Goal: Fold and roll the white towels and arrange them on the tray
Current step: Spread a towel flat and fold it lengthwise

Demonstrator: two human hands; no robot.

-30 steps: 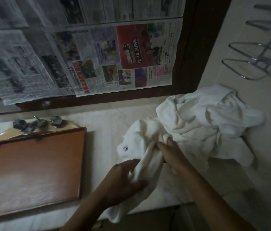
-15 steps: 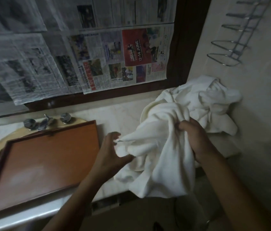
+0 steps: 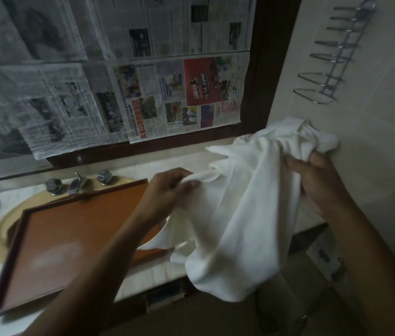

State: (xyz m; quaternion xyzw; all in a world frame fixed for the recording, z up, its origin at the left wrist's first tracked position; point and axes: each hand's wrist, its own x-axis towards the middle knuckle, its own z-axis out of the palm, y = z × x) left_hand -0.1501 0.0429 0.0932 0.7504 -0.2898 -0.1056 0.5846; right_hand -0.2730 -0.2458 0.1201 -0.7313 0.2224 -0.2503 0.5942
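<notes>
Head view: towel [image 3: 245,214] at right of centre, hanging limp. Left hand [image 3: 167,187] pinching a corner; right hand [image 3: 317,180] clenched on bunched cloth. Soft, light; best gripped at corners. Tray [image 3: 46,251] lower left.

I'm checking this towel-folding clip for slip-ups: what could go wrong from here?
The white towel hangs past the counter edge toward the floor, so its lower end might drag or get dirty. The left hand pinches only a small corner, which may slip. Pulling could also drag the remaining towel pile off the counter.
</notes>
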